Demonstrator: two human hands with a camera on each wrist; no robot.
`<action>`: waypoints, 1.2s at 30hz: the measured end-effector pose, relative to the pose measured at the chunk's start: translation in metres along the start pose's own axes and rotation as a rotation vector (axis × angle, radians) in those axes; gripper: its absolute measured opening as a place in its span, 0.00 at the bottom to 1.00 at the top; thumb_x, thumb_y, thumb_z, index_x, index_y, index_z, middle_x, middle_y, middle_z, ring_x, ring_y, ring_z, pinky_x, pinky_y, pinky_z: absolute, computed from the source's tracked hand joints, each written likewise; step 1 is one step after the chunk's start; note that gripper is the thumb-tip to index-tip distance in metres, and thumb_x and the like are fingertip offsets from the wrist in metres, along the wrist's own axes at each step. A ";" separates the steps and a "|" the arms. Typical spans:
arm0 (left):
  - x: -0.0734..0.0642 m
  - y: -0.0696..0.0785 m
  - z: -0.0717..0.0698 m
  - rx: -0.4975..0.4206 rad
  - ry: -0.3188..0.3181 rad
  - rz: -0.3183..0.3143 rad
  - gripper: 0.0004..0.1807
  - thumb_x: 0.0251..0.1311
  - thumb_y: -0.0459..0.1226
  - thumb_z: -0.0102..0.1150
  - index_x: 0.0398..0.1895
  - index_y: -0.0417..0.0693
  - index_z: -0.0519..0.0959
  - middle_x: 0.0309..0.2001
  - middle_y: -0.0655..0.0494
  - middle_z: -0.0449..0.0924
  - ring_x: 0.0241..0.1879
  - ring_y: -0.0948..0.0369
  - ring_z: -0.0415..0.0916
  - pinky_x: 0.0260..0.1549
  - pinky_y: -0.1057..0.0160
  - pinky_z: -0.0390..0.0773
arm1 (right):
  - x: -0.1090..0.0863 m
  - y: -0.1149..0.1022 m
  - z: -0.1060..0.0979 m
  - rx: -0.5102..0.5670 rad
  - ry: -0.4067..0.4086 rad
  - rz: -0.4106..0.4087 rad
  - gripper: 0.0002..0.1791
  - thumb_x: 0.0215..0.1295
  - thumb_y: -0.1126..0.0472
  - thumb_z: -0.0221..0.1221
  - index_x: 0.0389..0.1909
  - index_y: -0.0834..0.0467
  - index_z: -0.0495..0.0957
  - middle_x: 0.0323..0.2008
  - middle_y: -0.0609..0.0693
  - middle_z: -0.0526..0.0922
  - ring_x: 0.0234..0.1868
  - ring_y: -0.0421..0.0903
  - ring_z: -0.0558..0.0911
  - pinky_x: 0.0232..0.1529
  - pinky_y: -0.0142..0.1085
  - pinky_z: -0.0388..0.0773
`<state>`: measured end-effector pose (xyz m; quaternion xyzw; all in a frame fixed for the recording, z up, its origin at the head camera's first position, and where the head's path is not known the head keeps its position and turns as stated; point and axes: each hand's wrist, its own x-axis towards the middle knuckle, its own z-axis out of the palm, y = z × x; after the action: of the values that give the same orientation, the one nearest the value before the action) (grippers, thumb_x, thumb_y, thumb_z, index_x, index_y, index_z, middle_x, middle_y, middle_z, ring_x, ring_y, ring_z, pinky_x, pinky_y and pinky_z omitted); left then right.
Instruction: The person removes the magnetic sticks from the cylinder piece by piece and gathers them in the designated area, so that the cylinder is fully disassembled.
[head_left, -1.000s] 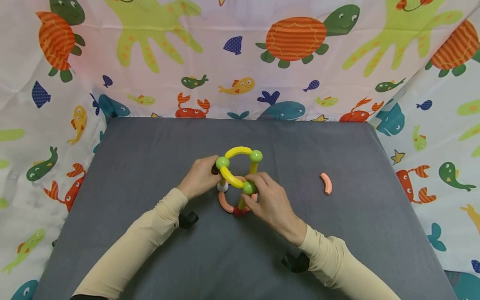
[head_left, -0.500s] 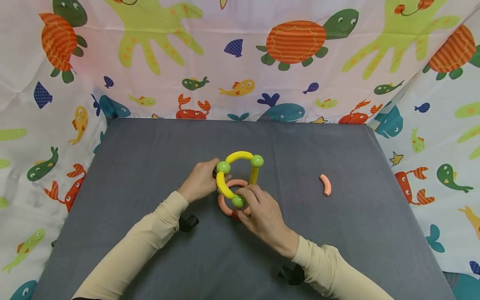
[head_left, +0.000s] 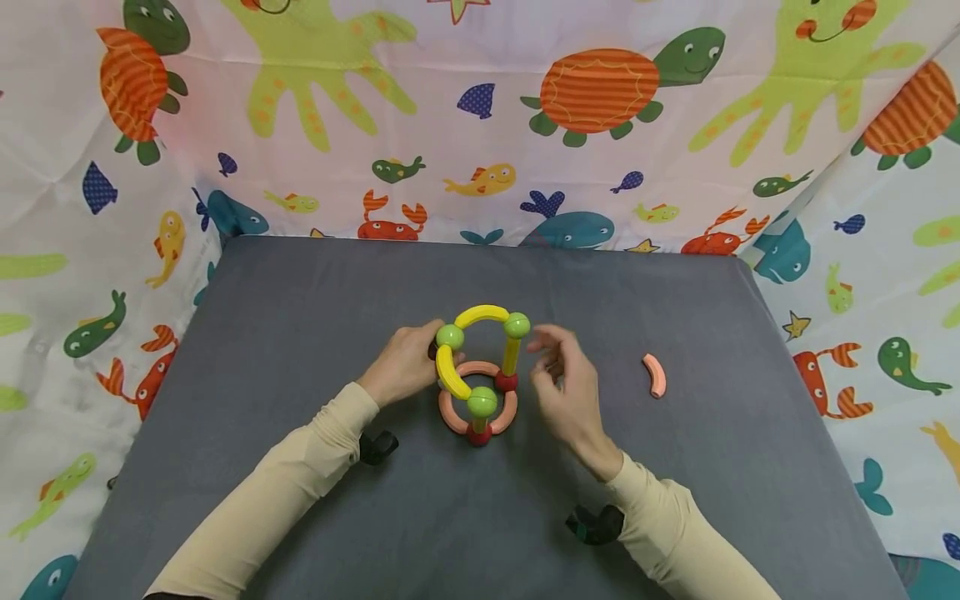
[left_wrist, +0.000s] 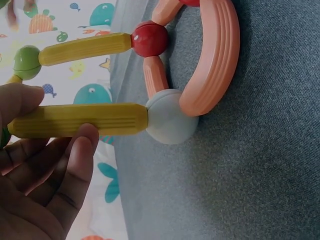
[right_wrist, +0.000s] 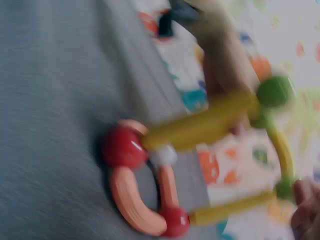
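Note:
A toy frame of rods and balls stands on the table. Its base joins pink curved rods [head_left: 453,412], red balls [head_left: 479,435] and a white ball [left_wrist: 172,116]. Straight yellow rods rise to green balls [head_left: 482,402], and yellow curved rods [head_left: 482,313] link these on top. No curved rod spans the top's right side. My left hand [head_left: 403,360] pinches the upright yellow rod [left_wrist: 80,120] above the white ball between thumb and fingers. Just right of the frame, my right hand [head_left: 567,387] has loosely bent fingers, holds nothing, and has its fingertips near the back right green ball [head_left: 517,325].
A loose pink curved rod [head_left: 654,375] lies on the grey table [head_left: 720,467] to the right. A white curtain [head_left: 315,200] printed with sea animals hangs behind and along both sides. Black wrist cameras [head_left: 596,525] hang below the forearms.
My right hand drew the front green ball and its curved rod leftward and nearer, then let go and moved right and away. The left hand keeps its hold on the upright rod.

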<state>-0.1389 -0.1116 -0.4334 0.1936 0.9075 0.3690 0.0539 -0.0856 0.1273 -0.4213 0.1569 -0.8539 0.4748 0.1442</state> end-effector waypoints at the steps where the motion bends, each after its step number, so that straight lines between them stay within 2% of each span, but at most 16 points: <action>1: 0.000 0.000 0.000 0.007 -0.002 0.003 0.13 0.60 0.45 0.66 0.37 0.48 0.74 0.26 0.55 0.76 0.24 0.61 0.72 0.28 0.64 0.73 | 0.005 0.006 -0.002 0.015 -0.021 0.095 0.28 0.59 0.69 0.50 0.63 0.57 0.70 0.46 0.55 0.81 0.32 0.43 0.77 0.31 0.34 0.73; 2: 0.000 -0.001 0.001 0.011 -0.003 0.003 0.13 0.60 0.45 0.66 0.37 0.48 0.74 0.26 0.55 0.76 0.24 0.61 0.72 0.28 0.64 0.73 | 0.010 0.012 -0.003 0.010 -0.065 0.182 0.29 0.61 0.68 0.51 0.66 0.54 0.68 0.49 0.55 0.80 0.33 0.43 0.77 0.32 0.33 0.73; 4: 0.000 -0.001 0.002 0.017 -0.001 0.000 0.14 0.60 0.44 0.67 0.37 0.47 0.74 0.26 0.55 0.76 0.24 0.61 0.72 0.28 0.64 0.73 | 0.016 0.023 -0.001 -0.021 -0.196 0.290 0.30 0.66 0.64 0.54 0.69 0.50 0.64 0.54 0.54 0.78 0.36 0.43 0.80 0.34 0.34 0.75; 6: -0.001 -0.001 0.002 0.022 -0.003 -0.003 0.14 0.59 0.44 0.67 0.37 0.47 0.74 0.25 0.55 0.76 0.24 0.61 0.72 0.28 0.64 0.72 | 0.018 0.032 0.005 -0.038 -0.292 0.296 0.28 0.68 0.60 0.58 0.68 0.52 0.66 0.56 0.56 0.77 0.39 0.47 0.82 0.34 0.36 0.78; 8: -0.002 -0.001 0.003 0.023 -0.007 -0.004 0.14 0.60 0.45 0.66 0.36 0.47 0.74 0.25 0.55 0.75 0.24 0.61 0.71 0.27 0.64 0.72 | 0.017 0.037 0.011 -0.031 -0.326 0.277 0.24 0.68 0.58 0.60 0.64 0.54 0.70 0.54 0.56 0.78 0.39 0.51 0.84 0.33 0.37 0.79; 11: -0.002 -0.001 0.003 0.024 -0.013 0.004 0.14 0.60 0.46 0.66 0.36 0.47 0.74 0.25 0.56 0.75 0.24 0.61 0.71 0.27 0.64 0.72 | 0.014 0.040 0.016 -0.021 -0.304 0.254 0.17 0.67 0.58 0.61 0.54 0.57 0.75 0.49 0.56 0.81 0.37 0.52 0.86 0.32 0.36 0.81; 15: -0.002 -0.002 0.002 0.000 -0.023 0.012 0.15 0.60 0.47 0.66 0.37 0.48 0.74 0.26 0.56 0.76 0.24 0.62 0.71 0.28 0.65 0.72 | 0.012 0.041 0.015 -0.032 -0.290 0.245 0.15 0.66 0.58 0.62 0.52 0.55 0.76 0.46 0.55 0.83 0.35 0.48 0.87 0.32 0.34 0.81; 21: -0.003 0.000 0.001 -0.060 -0.060 0.000 0.13 0.60 0.46 0.66 0.38 0.49 0.75 0.28 0.58 0.78 0.25 0.64 0.72 0.27 0.65 0.74 | 0.010 0.041 0.013 -0.035 -0.274 0.218 0.17 0.64 0.58 0.64 0.52 0.58 0.77 0.45 0.56 0.84 0.32 0.47 0.86 0.28 0.33 0.77; 26: -0.003 -0.001 0.001 -0.065 -0.084 -0.008 0.13 0.59 0.44 0.67 0.40 0.49 0.75 0.30 0.57 0.77 0.28 0.62 0.72 0.31 0.63 0.74 | 0.011 0.041 0.012 -0.043 -0.272 0.233 0.18 0.64 0.57 0.64 0.53 0.57 0.77 0.45 0.55 0.85 0.32 0.46 0.86 0.27 0.32 0.76; 29: -0.004 -0.007 0.004 -0.057 -0.132 -0.022 0.12 0.58 0.42 0.68 0.38 0.49 0.76 0.30 0.56 0.76 0.28 0.61 0.71 0.32 0.63 0.72 | 0.010 0.041 0.011 -0.053 -0.289 0.254 0.19 0.64 0.56 0.65 0.54 0.56 0.77 0.45 0.55 0.84 0.33 0.46 0.85 0.29 0.33 0.77; 33: -0.004 -0.018 0.010 -0.023 -0.214 -0.029 0.09 0.58 0.40 0.68 0.35 0.50 0.77 0.29 0.57 0.74 0.27 0.62 0.69 0.31 0.64 0.71 | 0.007 0.044 0.012 -0.136 -0.323 0.264 0.21 0.60 0.55 0.67 0.53 0.56 0.77 0.44 0.56 0.84 0.35 0.48 0.85 0.31 0.37 0.79; 36: -0.003 -0.025 0.014 0.016 -0.229 0.001 0.08 0.59 0.40 0.67 0.34 0.50 0.77 0.29 0.56 0.73 0.28 0.62 0.68 0.31 0.64 0.71 | 0.003 0.047 0.013 -0.230 -0.355 0.271 0.23 0.58 0.54 0.69 0.53 0.56 0.77 0.41 0.56 0.84 0.34 0.49 0.83 0.32 0.39 0.78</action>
<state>-0.1401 -0.1200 -0.4612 0.2353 0.8982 0.3373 0.1556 -0.1090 0.1395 -0.4628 0.1042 -0.9276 0.3544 -0.0562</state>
